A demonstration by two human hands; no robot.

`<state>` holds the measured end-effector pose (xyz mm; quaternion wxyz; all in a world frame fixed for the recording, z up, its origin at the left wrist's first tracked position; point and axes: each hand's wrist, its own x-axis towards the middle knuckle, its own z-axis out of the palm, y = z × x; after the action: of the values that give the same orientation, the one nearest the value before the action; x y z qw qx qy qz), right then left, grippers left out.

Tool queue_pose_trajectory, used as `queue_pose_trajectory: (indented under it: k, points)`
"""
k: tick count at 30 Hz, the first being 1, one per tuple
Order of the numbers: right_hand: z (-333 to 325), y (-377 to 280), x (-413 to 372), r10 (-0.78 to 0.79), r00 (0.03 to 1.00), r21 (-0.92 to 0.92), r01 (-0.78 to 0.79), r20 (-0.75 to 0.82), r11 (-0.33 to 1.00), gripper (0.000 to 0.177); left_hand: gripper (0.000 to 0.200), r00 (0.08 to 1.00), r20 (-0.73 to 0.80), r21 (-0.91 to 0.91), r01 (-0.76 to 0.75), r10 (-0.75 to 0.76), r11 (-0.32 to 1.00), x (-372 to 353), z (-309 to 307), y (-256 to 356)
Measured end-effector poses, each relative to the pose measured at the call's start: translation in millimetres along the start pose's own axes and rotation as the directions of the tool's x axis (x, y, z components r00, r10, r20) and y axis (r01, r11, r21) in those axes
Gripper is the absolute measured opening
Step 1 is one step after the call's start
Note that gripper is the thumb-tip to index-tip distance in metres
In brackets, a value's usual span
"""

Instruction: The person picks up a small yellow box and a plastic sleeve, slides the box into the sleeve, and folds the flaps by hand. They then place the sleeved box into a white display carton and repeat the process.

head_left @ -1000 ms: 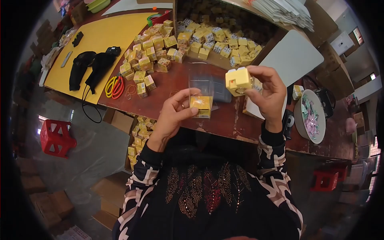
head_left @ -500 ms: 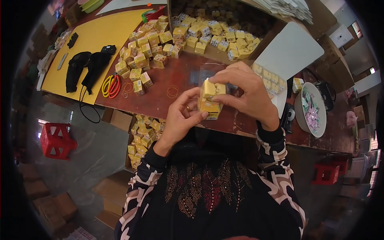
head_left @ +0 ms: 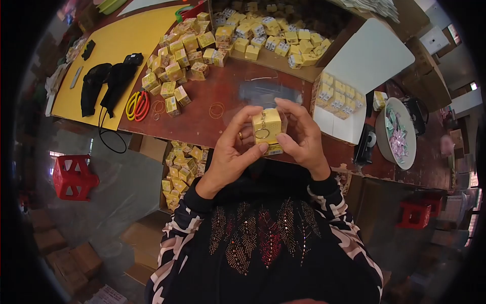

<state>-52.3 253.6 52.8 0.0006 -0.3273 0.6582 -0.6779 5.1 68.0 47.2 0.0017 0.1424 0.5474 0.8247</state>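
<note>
A small yellow cube keychain (head_left: 267, 123), in what looks like a clear plastic box, sits between my two hands above the table's front edge. Its chain and metal ring lie over the face turned toward me, and a printed yellow lower part shows beneath. My left hand (head_left: 230, 152) grips the left side, thumb at the lower corner. On the other side my right hand (head_left: 304, 139) is closed round it, with the thumb low and fingers along the back. Behind the hands, a clear plastic sheet or bag (head_left: 268, 92) lies on the red table (head_left: 197, 119).
Many yellow boxes (head_left: 174, 71) are heaped at left; yellow and white cubes (head_left: 273, 43) fill a carton behind. A white open box (head_left: 336, 124) holds rows of cubes. Further right are a tape dispenser (head_left: 364, 144) and a bowl of packets (head_left: 397, 134). Below left stands a carton of boxes (head_left: 182, 172).
My right hand has come down from the cube's top to its right side. The chain and ring, pinched by those fingers before, now hang over the front face.
</note>
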Motion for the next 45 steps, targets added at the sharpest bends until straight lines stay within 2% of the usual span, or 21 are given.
queue_pose_trajectory:
  k: [2,3,5,8,11,15,17,21,23,24,26,27,29,33,35,38,45]
  points:
    - [-3,6,-3,-0.073,0.997,-0.071,0.072,-0.002,0.995,0.049,0.06,1.0,0.018,-0.07,-0.008,0.01,0.998,-1,2,-6]
    - [-3,7,-4,-0.072,0.997,-0.07,0.071,-0.004,0.995,0.049,0.06,1.0,0.019,-0.07,-0.006,0.008,0.998,-1,2,-7]
    - [-2,7,-8,-0.077,0.996,-0.136,0.071,-0.037,0.988,0.037,0.046,0.995,-0.007,0.119,-0.094,0.096,0.988,-1,0,-8]
    - [1,10,-11,-0.082,0.996,-0.197,0.073,-0.038,0.978,0.029,0.039,0.991,-0.012,0.138,-0.127,0.13,0.982,2,-2,-11]
    - [-1,14,-13,-0.132,0.99,-0.261,0.116,-0.043,0.958,0.028,0.033,0.989,-0.034,0.036,-0.14,0.141,0.99,2,0,-20]
    - [7,14,-14,-0.214,0.972,-0.221,0.189,-0.092,0.957,0.026,0.032,0.982,-0.068,-0.089,-0.182,0.177,0.979,4,1,-30]
    - [11,14,-17,-0.092,0.977,-0.034,0.087,-0.194,0.996,0.024,0.037,0.983,-0.099,-0.163,-0.169,0.154,0.972,3,2,-32]
    - [-1,14,-14,-0.066,0.993,0.027,0.069,-0.1,0.997,0.024,0.046,0.986,-0.138,-0.217,-0.117,0.088,0.969,2,8,-27]
    - [-9,12,-10,-0.084,0.994,0.005,0.084,0.076,0.996,0.02,0.047,0.988,-0.11,-0.142,-0.119,0.104,0.983,2,7,-24]
    - [-9,14,-10,-0.083,0.994,0.008,0.082,0.077,0.997,0.02,0.047,0.988,-0.112,-0.141,-0.117,0.102,0.983,1,8,-23]
    - [-8,17,-12,0.001,0.998,0.122,-0.008,0.057,0.992,0.021,0.049,0.988,-0.098,-0.009,-0.117,0.116,0.993,-1,12,-22]
    - [-7,14,-12,0.003,0.998,0.123,-0.01,0.055,0.992,0.021,0.049,0.989,-0.098,-0.01,-0.115,0.113,0.993,-1,11,-23]
    - [-1,2,-11,0.162,0.987,0.167,-0.159,-0.004,0.973,0.025,0.051,0.974,-0.086,0.118,-0.201,0.211,0.973,-1,9,-27]
    - [2,0,-10,0.161,0.987,0.166,-0.155,-0.025,0.974,0.023,0.05,0.968,-0.095,0.164,-0.216,0.234,0.962,-3,10,-32]
    - [3,3,-11,0.078,0.994,0.114,-0.069,-0.078,0.991,0.018,0.049,0.961,-0.097,0.187,-0.24,0.261,0.953,-4,12,-34]
    - [4,3,-9,0.107,0.985,0.161,-0.085,-0.133,0.983,0.012,0.047,0.953,-0.078,0.227,-0.269,0.292,0.936,-4,13,-37]
    - [2,1,-7,0.134,0.98,0.146,-0.113,-0.147,0.983,0.007,0.046,0.955,-0.087,0.224,-0.259,0.284,0.94,-4,14,-38]
